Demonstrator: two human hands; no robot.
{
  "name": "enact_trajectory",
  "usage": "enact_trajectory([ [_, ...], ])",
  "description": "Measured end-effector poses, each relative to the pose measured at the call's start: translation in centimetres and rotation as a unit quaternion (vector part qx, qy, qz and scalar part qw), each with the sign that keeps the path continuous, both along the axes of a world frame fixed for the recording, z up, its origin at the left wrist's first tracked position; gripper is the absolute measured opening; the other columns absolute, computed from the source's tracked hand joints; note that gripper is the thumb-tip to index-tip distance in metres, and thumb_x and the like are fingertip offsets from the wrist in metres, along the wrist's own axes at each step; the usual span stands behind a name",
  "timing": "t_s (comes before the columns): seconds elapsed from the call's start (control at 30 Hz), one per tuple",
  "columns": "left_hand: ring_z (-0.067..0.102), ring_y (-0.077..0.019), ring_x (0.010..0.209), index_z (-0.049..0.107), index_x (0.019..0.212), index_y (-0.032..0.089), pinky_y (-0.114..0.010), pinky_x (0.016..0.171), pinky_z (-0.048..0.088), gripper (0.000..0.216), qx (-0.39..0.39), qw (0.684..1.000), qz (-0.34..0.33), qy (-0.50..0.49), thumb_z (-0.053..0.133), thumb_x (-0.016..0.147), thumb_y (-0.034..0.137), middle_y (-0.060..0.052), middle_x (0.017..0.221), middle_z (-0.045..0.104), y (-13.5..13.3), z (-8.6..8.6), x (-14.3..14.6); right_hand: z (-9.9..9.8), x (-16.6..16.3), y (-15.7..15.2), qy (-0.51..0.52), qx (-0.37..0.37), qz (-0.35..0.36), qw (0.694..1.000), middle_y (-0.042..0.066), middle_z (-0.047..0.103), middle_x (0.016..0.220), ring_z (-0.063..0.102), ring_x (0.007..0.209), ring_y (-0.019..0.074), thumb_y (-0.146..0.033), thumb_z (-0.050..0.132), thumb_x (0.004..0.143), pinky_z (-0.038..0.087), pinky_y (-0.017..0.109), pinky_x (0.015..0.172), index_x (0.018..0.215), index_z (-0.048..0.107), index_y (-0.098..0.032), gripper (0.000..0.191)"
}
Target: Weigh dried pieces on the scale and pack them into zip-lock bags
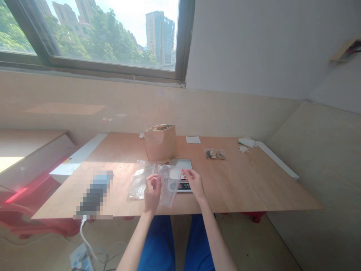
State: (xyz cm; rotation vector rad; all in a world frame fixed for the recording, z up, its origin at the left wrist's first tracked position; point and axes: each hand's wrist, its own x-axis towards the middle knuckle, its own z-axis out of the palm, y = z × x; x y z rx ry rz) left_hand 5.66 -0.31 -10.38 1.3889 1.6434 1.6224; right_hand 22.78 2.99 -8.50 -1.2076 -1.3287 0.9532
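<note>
Presently, your right hand point(195, 183) pinches the clear zip-lock bag point(167, 189) by its red seal strip point(177, 189), partly before the digital scale point(185, 163), while your left hand point(152, 190), set apart, curls opposite, grip undeterminable, and even tension should part the mouth cleanly.

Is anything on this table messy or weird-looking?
Yes. At the left of the table, a dark and blue thing looks odd: it shows only as blocky squares, so its details can't be told. Also, small white scraps lie loose near the far right corner, looking a bit untidy. I see no spill.
</note>
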Motion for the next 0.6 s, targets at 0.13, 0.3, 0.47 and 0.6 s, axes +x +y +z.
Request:
enact_trajectory([
  [0.13,0.058,-0.0143,0.057,0.04,0.108,0.02,-0.024,0.051,0.044,0.037,0.0,0.994,0.11,-0.019,0.046,0.082,0.045,0.001,0.068,0.055,0.9,2.6,-2.0,-1.4,4.5,3.3,-0.135,0.08,-0.12,0.98,0.011,0.061,0.096,0.057,0.091,0.0203,-0.036,0.042,0.083,0.046,0.033,0.08,0.088,0.063,-0.016,0.03],
  [0.3,0.06,-0.028,0.09,0.039,0.12,0.013,-0.043,0.074,0.047,0.046,-0.113,0.961,0.194,0.163,0.045,0.082,0.037,-0.016,0.103,0.058,2.2,1.8,-5.3,-3.8,9.4,8.3,-0.252,0.032,-0.251,0.934,0.019,0.052,0.106,0.051,0.103,0.0256,-0.021,0.04,0.077,0.04,0.041,0.089,0.098,0.058,-0.01,0.03],
  [0.47,0.039,-0.0301,0.123,0.042,0.123,0.005,-0.045,0.099,0.035,0.043,0.01,0.933,0.198,0.3,0.038,0.084,0.023,-0.023,0.125,0.046,2.3,-0.2,-4.8,-5.4,11.2,11.6,-0.301,0.014,-0.253,0.919,0.025,0.038,0.126,0.034,0.124,0.0331,-0.018,0.045,0.073,0.029,0.048,0.098,0.115,0.05,-0.007,0.044],
  [0.6,0.037,-0.0259,0.127,0.051,0.12,0.015,-0.044,0.102,0.032,0.039,0.016,0.917,0.112,0.383,0.034,0.086,0.02,-0.015,0.133,0.045,2.0,-1.9,-2.6,-5.7,11.7,12.8,-0.397,-0.011,-0.231,0.888,0.021,0.034,0.135,0.027,0.128,0.0337,-0.017,0.044,0.074,0.026,0.049,0.099,0.118,0.051,-0.012,0.045],
])
